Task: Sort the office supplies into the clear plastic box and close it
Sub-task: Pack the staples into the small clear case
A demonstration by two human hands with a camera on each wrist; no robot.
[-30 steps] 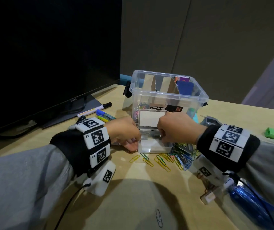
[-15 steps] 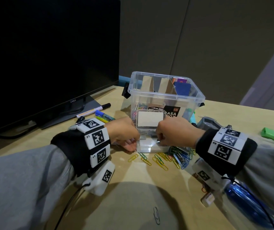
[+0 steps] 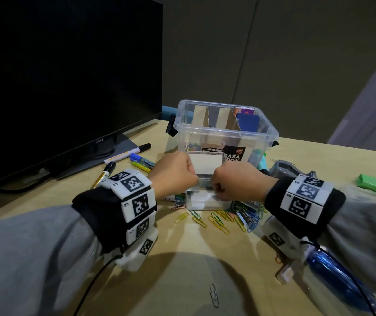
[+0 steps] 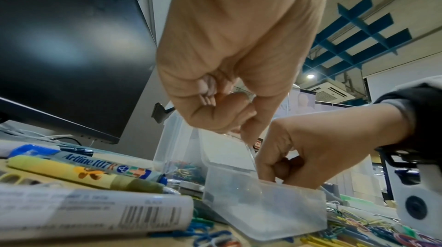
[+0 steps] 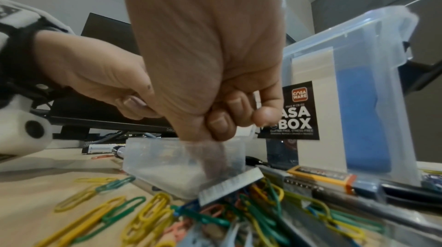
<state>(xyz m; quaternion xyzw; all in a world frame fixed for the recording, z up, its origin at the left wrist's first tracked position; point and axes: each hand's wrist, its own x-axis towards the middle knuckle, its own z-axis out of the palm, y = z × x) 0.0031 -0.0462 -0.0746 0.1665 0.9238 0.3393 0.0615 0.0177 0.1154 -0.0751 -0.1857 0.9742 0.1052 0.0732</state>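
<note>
A small clear case stands on the desk with its hinged lid raised, right in front of the big clear plastic box. My left hand pinches the lid's left edge; the left wrist view shows the left hand with thumb and forefinger on it. My right hand grips the case's right side with curled fingers, the right hand sitting over the case. A strip of staples lies against the case. Coloured paper clips are scattered in front.
Markers lie left of the box by the monitor. A grey stapler and a green item sit to the right, a blue object under my right forearm. One loose clip lies near the front edge.
Both hands keep their hold on the small case; only the head view has shifted slightly.
</note>
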